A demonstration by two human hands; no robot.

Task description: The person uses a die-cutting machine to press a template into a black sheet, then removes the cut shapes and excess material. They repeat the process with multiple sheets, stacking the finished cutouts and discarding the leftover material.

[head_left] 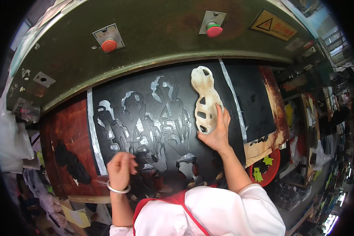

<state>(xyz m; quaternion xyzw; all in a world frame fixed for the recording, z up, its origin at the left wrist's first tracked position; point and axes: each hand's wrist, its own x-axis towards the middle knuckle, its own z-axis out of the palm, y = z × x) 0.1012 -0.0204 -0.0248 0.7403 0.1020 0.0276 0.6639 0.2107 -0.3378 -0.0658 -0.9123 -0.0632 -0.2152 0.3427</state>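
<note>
My right hand grips the near end of a cream, sole-shaped cutting die with several holes through it. The thumb presses on its near left edge and the fingers lie along its right side. It rests on a black sheet, right of several similar cut outlines with silvery gaps. My left hand, with a bangle on its wrist, hovers over the near left part of the sheet. Its fingers are curled and smeared by motion, so I cannot tell whether they hold anything.
A green machine beam spans the far side, with a red button and a pink button. A dark bundle lies on the reddish board at left. A red basin with yellow-green scraps stands at right.
</note>
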